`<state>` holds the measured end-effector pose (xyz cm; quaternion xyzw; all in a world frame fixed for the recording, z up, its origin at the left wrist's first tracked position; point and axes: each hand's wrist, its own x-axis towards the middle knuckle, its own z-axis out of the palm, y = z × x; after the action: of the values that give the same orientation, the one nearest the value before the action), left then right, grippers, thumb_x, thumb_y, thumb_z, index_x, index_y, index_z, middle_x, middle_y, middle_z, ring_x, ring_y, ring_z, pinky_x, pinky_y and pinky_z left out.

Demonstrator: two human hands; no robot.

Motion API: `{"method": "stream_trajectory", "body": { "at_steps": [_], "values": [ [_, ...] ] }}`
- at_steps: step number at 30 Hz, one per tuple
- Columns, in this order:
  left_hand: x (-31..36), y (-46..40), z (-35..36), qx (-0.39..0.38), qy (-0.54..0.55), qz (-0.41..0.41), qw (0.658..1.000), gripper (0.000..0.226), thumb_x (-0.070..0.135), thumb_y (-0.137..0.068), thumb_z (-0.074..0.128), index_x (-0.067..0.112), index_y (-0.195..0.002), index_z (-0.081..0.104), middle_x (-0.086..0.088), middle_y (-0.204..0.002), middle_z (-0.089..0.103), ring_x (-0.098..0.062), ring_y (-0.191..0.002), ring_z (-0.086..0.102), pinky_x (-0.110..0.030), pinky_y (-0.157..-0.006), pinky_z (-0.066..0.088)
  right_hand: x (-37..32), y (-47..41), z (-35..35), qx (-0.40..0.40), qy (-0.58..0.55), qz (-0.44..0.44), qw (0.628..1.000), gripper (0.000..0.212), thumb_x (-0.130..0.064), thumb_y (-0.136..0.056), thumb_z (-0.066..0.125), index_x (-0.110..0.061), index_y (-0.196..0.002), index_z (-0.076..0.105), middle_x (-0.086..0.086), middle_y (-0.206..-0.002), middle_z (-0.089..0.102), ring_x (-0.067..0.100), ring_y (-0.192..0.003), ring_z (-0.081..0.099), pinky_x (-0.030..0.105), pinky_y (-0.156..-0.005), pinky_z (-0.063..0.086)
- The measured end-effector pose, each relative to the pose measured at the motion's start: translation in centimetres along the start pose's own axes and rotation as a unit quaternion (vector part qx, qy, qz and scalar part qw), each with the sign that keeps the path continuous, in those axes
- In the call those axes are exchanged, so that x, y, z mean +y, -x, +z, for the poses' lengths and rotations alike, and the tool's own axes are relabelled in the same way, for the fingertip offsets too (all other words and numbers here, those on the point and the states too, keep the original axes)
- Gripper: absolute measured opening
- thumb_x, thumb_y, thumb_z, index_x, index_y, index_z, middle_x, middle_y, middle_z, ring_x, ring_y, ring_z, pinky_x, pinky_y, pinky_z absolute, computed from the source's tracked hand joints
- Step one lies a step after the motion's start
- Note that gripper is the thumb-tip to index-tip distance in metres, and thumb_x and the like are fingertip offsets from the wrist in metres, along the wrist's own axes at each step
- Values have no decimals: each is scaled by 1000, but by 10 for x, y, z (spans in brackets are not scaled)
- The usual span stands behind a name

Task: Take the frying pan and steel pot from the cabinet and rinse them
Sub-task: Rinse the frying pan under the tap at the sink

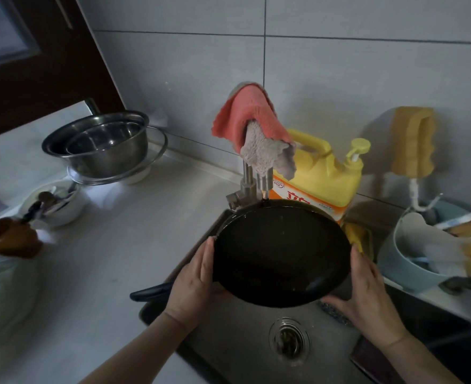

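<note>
The black frying pan (278, 253) is tilted over the steel sink (240, 339), its far rim under the tap (253, 181). My left hand (193, 281) grips its left rim, thumb along the edge. My right hand (367, 289) grips the right rim, fingers under the pan. The pan's dark handle (151, 292) sticks out to the left over the counter. The steel pot (101, 145) stands on the counter at the back left, with a smaller steel bowl inside it, on a glass lid.
A pink and grey cloth (253, 128) hangs over the tap. A yellow detergent jug (323, 176) stands behind the sink. A blue basin (411, 261) with utensils sits at the right. A white bowl (54, 203) and a brown cup (10, 236) stand on the left counter.
</note>
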<state>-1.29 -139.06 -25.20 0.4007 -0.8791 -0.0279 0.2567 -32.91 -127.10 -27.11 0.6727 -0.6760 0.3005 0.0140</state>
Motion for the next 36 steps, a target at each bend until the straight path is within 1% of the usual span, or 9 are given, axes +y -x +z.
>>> {"method": "stream_trajectory", "body": {
  "at_steps": [3,7,12,15,20,24,26,32,36],
  "values": [
    [9,-8,4,-3,16,18,1000,125,49,-66,81,10,-152,-2,-17,-146,31,-28,-122,46,-36,-95,42,8,8,-7,-5,-6,25,1000,140,-43,-50,85,-19,-156,-3,24,-150,34,54,-126,44,68,-96,41],
    [19,-17,7,-4,16,22,1000,100,60,-81,55,1,-149,11,-17,-145,32,-29,-115,55,-35,-90,49,9,11,-20,-12,-23,80,996,145,-38,-46,86,-30,-154,-10,29,-145,40,51,-127,43,56,-99,33],
    [22,-17,7,11,1,29,1000,94,68,-87,41,-5,-143,20,-18,-144,33,-24,-116,49,-31,-89,47,9,11,-22,-12,-21,77,997,149,-36,-43,89,-28,-154,-10,29,-144,41,49,-126,45,58,-99,35],
    [14,-8,5,21,-14,19,999,101,67,-79,50,-3,-145,18,-19,-141,35,-27,-115,48,-36,-83,52,3,4,-16,-9,-23,51,998,145,-38,-45,87,-23,-155,-7,24,-146,38,45,-125,42,58,-97,35],
    [-9,11,-5,9,-35,-25,999,106,64,-73,58,-2,-146,18,-19,-139,36,-39,-101,62,-45,-71,57,-18,-13,-2,9,-16,-17,1000,135,-44,-53,78,-18,-155,-6,15,-142,31,39,-124,40,57,-95,33],
    [-25,24,-14,5,-39,-51,998,108,64,-72,62,0,-147,15,-23,-136,40,-41,-92,65,-47,-65,59,-33,-23,10,4,-20,-60,998,142,-38,-51,89,-11,-155,-4,18,-147,29,23,-139,24,61,-99,28],
    [-32,30,-17,10,-48,-49,998,113,65,-70,63,1,-148,12,-24,-136,40,-43,-92,64,-48,-64,59,-40,-28,13,3,-19,-72,997,138,-41,-56,86,-9,-155,-4,18,-148,28,14,-142,15,60,-101,29],
    [-33,32,-24,8,-37,-61,997,112,64,-70,63,0,-147,12,-28,-134,42,-45,-86,64,-48,-60,58,-45,-35,14,-9,-17,-86,996,136,-42,-59,85,-11,-155,-6,16,-151,23,12,-148,4,59,-104,31],
    [-25,22,-20,-10,-38,-58,998,108,65,-72,60,-3,-145,17,-26,-137,40,-44,-91,64,-48,-64,58,-35,-30,8,-3,1,-54,999,119,-49,-61,75,4,-150,16,13,-150,27,8,-143,11,56,-103,31]
  ]
}}
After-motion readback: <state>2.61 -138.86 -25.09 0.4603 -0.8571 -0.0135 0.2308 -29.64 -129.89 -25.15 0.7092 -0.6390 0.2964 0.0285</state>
